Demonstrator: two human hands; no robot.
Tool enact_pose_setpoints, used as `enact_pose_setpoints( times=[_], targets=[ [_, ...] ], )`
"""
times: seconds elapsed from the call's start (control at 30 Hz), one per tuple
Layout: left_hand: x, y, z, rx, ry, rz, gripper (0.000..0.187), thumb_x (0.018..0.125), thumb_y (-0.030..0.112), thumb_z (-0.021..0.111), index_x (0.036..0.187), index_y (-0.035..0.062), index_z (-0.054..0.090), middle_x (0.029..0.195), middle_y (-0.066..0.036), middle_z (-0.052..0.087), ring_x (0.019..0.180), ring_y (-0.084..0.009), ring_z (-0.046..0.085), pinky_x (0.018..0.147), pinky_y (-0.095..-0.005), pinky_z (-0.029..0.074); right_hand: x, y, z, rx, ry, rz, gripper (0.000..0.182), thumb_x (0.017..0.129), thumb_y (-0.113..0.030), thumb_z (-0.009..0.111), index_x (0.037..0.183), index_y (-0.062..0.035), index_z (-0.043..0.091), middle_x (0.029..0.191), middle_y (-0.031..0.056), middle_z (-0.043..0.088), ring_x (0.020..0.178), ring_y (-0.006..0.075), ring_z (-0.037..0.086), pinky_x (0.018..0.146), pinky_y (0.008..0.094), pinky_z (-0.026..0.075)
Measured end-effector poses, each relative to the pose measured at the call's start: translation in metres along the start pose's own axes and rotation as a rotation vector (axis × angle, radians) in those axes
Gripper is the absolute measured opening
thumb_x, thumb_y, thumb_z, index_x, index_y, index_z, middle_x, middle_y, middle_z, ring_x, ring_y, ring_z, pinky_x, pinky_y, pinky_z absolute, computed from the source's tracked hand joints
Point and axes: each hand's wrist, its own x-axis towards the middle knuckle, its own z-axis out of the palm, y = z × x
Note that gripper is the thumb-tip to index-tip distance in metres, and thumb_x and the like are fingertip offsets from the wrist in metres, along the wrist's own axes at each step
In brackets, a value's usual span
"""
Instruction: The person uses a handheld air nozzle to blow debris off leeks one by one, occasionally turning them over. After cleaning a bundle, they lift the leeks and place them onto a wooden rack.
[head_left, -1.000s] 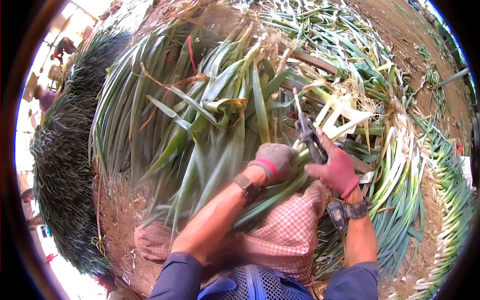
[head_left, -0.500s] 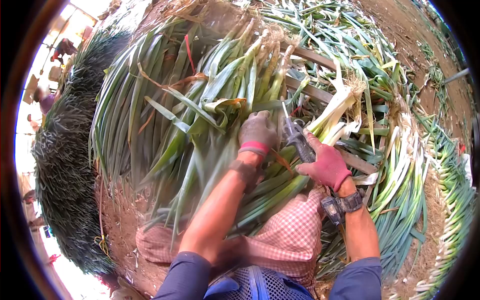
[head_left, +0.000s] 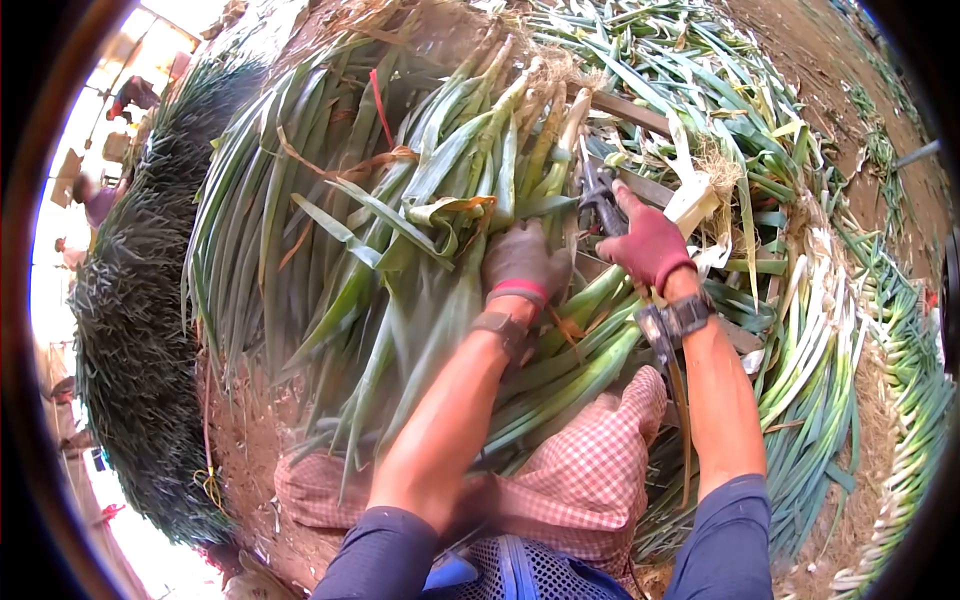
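Observation:
My left hand (head_left: 525, 262), in a dark dusty glove with a red cuff, is closed on green onions at the lower end of the pile. Those green onions (head_left: 470, 165) lie with roots away from me and long leaves hanging toward my lap. My right hand (head_left: 650, 240), in a red glove, grips a dark air blow gun (head_left: 604, 205) with a thin nozzle pointing away, toward the roots. A cut-looking green onion with a root tuft (head_left: 695, 200) lies right beside that hand. The left fingertips are partly hidden among leaves.
Wooden slats (head_left: 635, 112) show under the pile. Loose green onions (head_left: 800, 350) lie to the right, with a long row (head_left: 915, 430) beyond. A dense stack of green leaves (head_left: 140, 330) stands at left. A brown hose (head_left: 682, 430) hangs by my right wrist. People are at far left.
My right hand has moved up and slightly right with the air blow gun, its nozzle now nearer the roots. My left hand has shifted slightly right. The lying green onions stay mostly in place.

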Motion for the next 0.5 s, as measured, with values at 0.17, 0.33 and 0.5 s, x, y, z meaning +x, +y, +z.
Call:
enact_pose_setpoints(
  times=[0.17,0.33,0.5],
  targets=[
    [0.005,0.004,-0.011,-0.004,-0.064,-0.022,0.077,0.081,0.05,0.085,0.139,0.0054,0.064,0.131,-0.02,0.071,0.121,-0.0371,0.069,0.104,-0.0467,0.055,0.033,0.008,0.011,-0.045,0.097,-0.031,0.1,0.075,-0.031,0.081,0.165,-0.0149,0.039,0.109,0.0257,0.075,0.098,0.0396,0.074,0.09,0.0446,0.057],
    [0.013,-0.002,-0.016,-0.092,-0.11,-0.028,0.07,0.075,0.041,0.089,0.131,0.0035,0.07,0.125,-0.022,0.074,0.116,-0.0377,0.071,0.102,-0.0459,0.056,-0.015,0.023,0.019,0.036,-0.022,-0.001,0.102,0.074,-0.033,0.081,0.165,-0.0137,0.04,0.109,0.0257,0.075,0.101,0.0395,0.073,0.094,0.0442,0.056],
    [0.011,0.0,-0.022,-0.185,-0.174,-0.038,0.055,0.071,0.028,0.085,0.118,0.0,0.076,0.113,-0.022,0.078,0.106,-0.037,0.075,0.094,-0.0418,0.058,-0.092,0.034,0.021,0.119,-0.105,-0.052,0.101,0.072,-0.031,0.082,0.163,-0.0082,0.042,0.125,0.0274,0.071,0.111,0.0374,0.072,0.101,0.0403,0.055]
  ],
)
